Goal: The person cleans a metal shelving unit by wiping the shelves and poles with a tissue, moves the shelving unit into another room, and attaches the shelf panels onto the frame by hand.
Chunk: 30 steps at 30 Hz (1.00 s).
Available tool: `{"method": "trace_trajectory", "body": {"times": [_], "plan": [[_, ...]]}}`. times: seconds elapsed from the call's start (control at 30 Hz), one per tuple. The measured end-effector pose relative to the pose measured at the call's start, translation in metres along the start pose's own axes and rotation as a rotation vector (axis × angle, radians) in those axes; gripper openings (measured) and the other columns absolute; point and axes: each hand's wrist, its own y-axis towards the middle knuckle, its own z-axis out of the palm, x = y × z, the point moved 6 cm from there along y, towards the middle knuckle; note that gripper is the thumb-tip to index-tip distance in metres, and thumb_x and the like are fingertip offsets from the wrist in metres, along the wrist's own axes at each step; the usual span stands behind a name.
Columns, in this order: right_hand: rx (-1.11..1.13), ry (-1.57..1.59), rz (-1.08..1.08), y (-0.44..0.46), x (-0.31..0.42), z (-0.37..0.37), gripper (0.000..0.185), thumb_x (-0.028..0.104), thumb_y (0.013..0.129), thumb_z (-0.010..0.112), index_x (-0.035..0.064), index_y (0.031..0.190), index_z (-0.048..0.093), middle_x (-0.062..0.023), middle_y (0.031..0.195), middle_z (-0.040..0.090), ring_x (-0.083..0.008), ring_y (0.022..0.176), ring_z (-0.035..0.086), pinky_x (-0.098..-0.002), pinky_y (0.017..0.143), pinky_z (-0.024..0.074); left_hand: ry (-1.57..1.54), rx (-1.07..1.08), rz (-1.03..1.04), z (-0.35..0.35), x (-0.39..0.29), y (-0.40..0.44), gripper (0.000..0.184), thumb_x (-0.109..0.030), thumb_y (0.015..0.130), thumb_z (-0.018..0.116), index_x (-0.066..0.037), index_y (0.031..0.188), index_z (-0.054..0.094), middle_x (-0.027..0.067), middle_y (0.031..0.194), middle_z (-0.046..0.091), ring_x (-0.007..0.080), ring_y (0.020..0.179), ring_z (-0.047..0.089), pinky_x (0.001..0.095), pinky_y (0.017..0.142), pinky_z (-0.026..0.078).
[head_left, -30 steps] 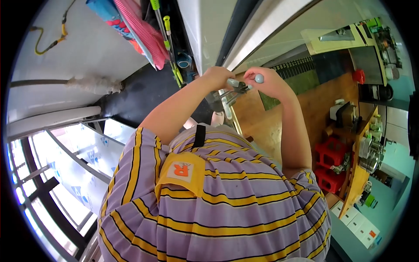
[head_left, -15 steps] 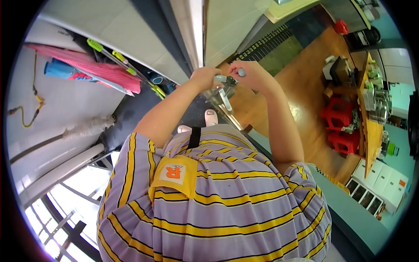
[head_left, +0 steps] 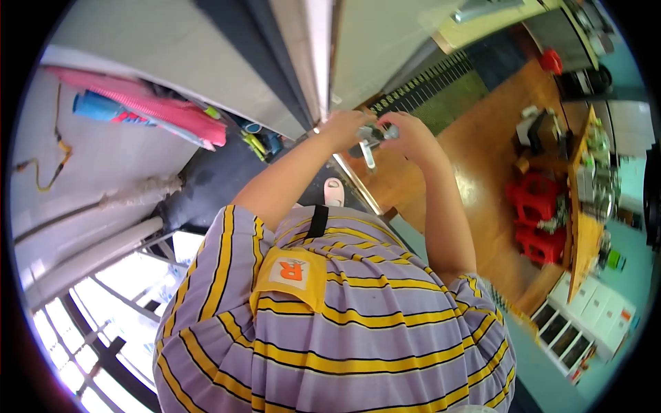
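My left hand (head_left: pixel 346 129) and my right hand (head_left: pixel 409 135) are close together in front of me, at the edge of a doorway. Between them is a small grey, partly see-through object (head_left: pixel 372 133), and the fingers of both hands curl around it. Its kind I cannot make out. A rounded grey end (head_left: pixel 392 131) shows at my right hand's fingers. From the object's lower side hangs a narrow white strip (head_left: pixel 368 155). Palms and wrists hide part of the object.
A pink slipper (head_left: pixel 334 192) is on the dark floor by a metal threshold (head_left: pixel 358 184). Red stools (head_left: pixel 536 195) stand beside a wooden table (head_left: pixel 582 206) at right. Pink cloth (head_left: pixel 186 113) hangs at left. A panel edge (head_left: pixel 322 62) rises ahead.
Both hands have moved to the right in view with the grey object, and the white strip has shifted with them. The view has shifted, and only one slipper shows clearly now.
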Motion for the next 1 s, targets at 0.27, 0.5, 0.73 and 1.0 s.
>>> {"method": "trace_trajectory", "body": {"times": [0.27, 0.5, 0.73, 1.0], "plan": [[0.213, 0.071, -0.313, 0.036, 0.162, 0.024, 0.029, 0.013, 0.087, 0.072, 0.0070, 0.114, 0.066, -0.0140, 0.112, 0.067, -0.0324, 0.101, 0.066, -0.0372, 0.083, 0.0521, -0.378, -0.072, -0.333, -0.098, 0.008, -0.136, 0.038, -0.021, 0.089, 0.071, -0.011, 0.125, 0.067, 0.0130, 0.114, 0.070, 0.0309, 0.105, 0.066, 0.0418, 0.091, 0.052], [0.786, 0.267, -0.659, 0.059, 0.325, 0.172, 0.024, 0.010, 0.090, 0.071, 0.0029, 0.113, 0.068, -0.0092, 0.104, 0.070, -0.0186, 0.092, 0.066, -0.0308, 0.082, 0.0514, -0.410, -0.914, -0.813, -0.207, 0.041, -0.390, 0.030, -0.011, 0.093, 0.068, -0.006, 0.123, 0.066, 0.0080, 0.110, 0.070, 0.0158, 0.097, 0.066, 0.0311, 0.087, 0.053], [1.153, 0.310, -0.752, 0.046, 0.467, 0.315, 0.023, 0.007, 0.092, 0.068, 0.0021, 0.115, 0.068, -0.0077, 0.103, 0.073, -0.0149, 0.096, 0.069, -0.0288, 0.088, 0.0537, -0.286, -2.237, -0.778, -0.260, -0.002, -0.645, 0.036, -0.009, 0.095, 0.065, -0.005, 0.129, 0.056, 0.0036, 0.106, 0.065, 0.0115, 0.093, 0.061, 0.0255, 0.082, 0.049], [1.388, 0.366, -0.939, -0.014, 0.618, 0.441, 0.032, 0.013, 0.095, 0.067, 0.0053, 0.126, 0.062, -0.0096, 0.105, 0.072, -0.0149, 0.099, 0.067, -0.0293, 0.088, 0.0529, 0.030, -2.906, -0.586, -0.298, -0.042, -0.758, 0.041, -0.012, 0.095, 0.059, -0.009, 0.133, 0.044, 0.0059, 0.119, 0.056, 0.0145, 0.100, 0.057, 0.0327, 0.089, 0.046]]}}
